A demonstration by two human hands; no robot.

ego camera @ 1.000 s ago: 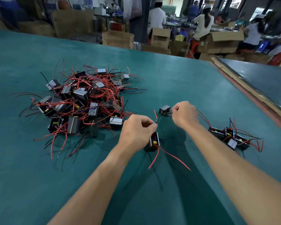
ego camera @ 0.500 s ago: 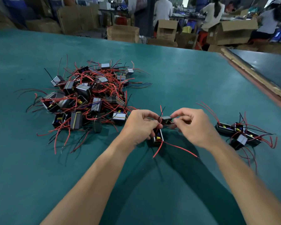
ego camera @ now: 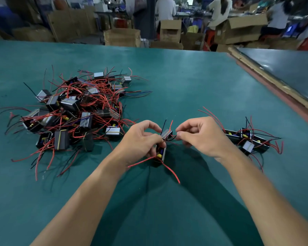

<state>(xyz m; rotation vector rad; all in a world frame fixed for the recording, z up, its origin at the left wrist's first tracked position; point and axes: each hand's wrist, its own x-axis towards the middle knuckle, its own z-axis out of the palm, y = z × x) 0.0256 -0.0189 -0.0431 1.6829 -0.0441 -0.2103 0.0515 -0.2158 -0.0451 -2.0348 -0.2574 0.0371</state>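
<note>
Green-topped table (ego camera: pixel 185 82) fills most of the view, matte, w/ arm shadows under both forearms. Past its far edge, well beyond the hands: a workshop w/ stacked cardboard boxes (ego camera: pixel 122 37) and seated people (ego camera: pixel 164 8), backs turned, blurred. A second table (ego camera: pixel 288 68), darker, runs off beyond the R hand, wood strip btwn the two tops.

Big pile (ego camera: pixel 73 110) of black modules tangled in red and black wire lies left of and beyond the L hand, nearest piece just beside its knuckles. A short row of cases (ego camera: pixel 245 139) w/ red wires sits just right of the R wrist.

L hand (ego camera: pixel 140 141) and R hand (ego camera: pixel 203 137) are close together, fingertips nearly meeting. L hand's lower fingers curl round a black case (ego camera: pixel 161 153), open side up, yellow part inside, two red wires (ego camera: pixel 171 172) trailing toward the person; its forefinger arches over onto a small block (ego camera: pixel 167 134). R thumb and forefinger pinch the leads (ego camera: pixel 172 138) at that block. Block sits btwn the fingertips, tilted, just above the case.

Vs 1 s ago: hands were apart then, R hand holding the block farther out; it's since been brought in over the case. Pile and row unchanged.
</note>
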